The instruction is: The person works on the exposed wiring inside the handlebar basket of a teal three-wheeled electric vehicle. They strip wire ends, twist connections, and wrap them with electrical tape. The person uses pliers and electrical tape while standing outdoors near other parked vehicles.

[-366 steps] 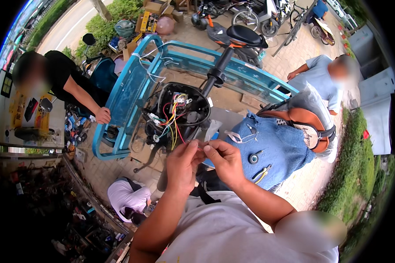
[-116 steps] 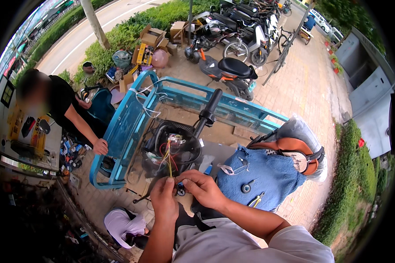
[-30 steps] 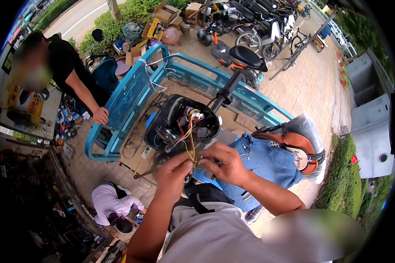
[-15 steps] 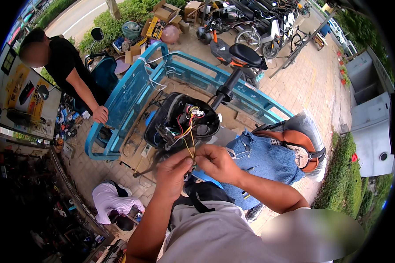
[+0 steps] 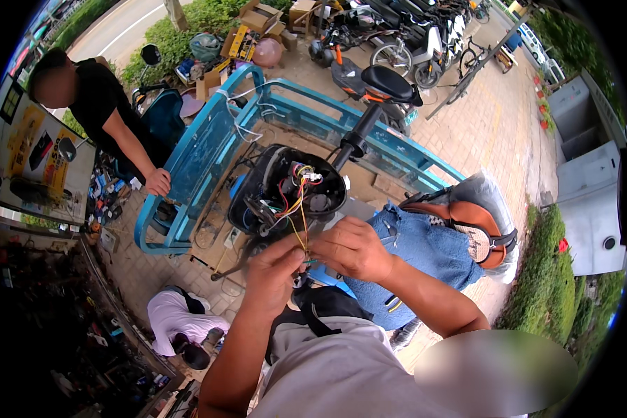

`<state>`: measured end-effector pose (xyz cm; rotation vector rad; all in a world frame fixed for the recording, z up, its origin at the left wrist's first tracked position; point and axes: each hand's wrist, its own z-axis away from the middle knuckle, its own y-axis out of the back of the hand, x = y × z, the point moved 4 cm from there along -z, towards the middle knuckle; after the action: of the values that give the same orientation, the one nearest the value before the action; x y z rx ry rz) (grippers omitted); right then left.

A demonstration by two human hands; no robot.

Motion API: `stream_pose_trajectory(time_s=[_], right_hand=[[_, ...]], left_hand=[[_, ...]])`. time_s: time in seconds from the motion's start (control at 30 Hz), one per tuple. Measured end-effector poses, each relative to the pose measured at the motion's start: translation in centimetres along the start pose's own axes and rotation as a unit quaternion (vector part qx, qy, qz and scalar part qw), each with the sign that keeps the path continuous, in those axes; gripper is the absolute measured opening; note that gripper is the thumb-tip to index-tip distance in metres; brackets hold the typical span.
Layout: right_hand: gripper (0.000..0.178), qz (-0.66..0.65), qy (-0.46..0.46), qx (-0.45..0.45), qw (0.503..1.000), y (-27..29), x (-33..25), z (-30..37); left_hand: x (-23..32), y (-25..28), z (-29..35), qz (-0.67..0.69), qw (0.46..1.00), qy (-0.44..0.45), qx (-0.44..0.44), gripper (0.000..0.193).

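Thin yellow wires [image 5: 304,217] run down from an open black plastic housing [image 5: 261,182] to my fingertips. With thumb and finger my left hand [image 5: 272,279] pinches the wire ends. Close against it, my right hand [image 5: 355,249] is closed on the wires too, and a short green piece shows between the two hands. Red, white and yellow wires with a white connector [image 5: 314,178] lie bunched inside the housing. A black handlebar grip [image 5: 359,136] sticks out beyond it to the upper right. My fingers partly cover the exact joint of the wires.
A blue metal cart bed [image 5: 292,87] surrounds the housing. A person in black [image 5: 111,97] rests a hand on its left rail. Another person in a pale shirt [image 5: 181,324] crouches at lower left. Blue cloth [image 5: 425,244] and a brown seat [image 5: 481,223] lie to the right.
My right hand has turned and its fingers have shifted slightly upward around the wires. The left hand stays nearly in place, still pinching. The view has moved a little.
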<state>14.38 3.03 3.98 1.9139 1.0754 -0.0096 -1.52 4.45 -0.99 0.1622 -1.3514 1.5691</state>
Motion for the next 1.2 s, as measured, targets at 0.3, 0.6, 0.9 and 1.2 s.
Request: stream_pose_trajectory(time_s=[0.3, 0.6, 0.9, 1.2], right_hand=[[0.007, -0.391, -0.387, 0.017, 0.835, -2.7, 0.5, 1.2], [0.015, -0.409, -0.505, 0.004, 0.76, -2.2, -0.3, 1.8], [0.026, 0.015, 0.03, 0.007, 0.999, 0.2, -1.0, -0.9], [0.018, -0.568, -0.543, 0.001, 0.618, -3.7, -0.1, 2.6]], left_hand=[[-0.2, 0.5, 0.0, -0.041, 0.999, -0.021, 0.0, 0.031], [0.1, 0.7, 0.0, -0.034, 0.999, -0.018, -0.008, 0.029], [0.5, -0.1, 0.1, 0.027, 0.999, 0.017, -0.017, 0.032], [0.6, 0.4, 0.2, -0.078, 0.996, -0.029, 0.01, 0.032]])
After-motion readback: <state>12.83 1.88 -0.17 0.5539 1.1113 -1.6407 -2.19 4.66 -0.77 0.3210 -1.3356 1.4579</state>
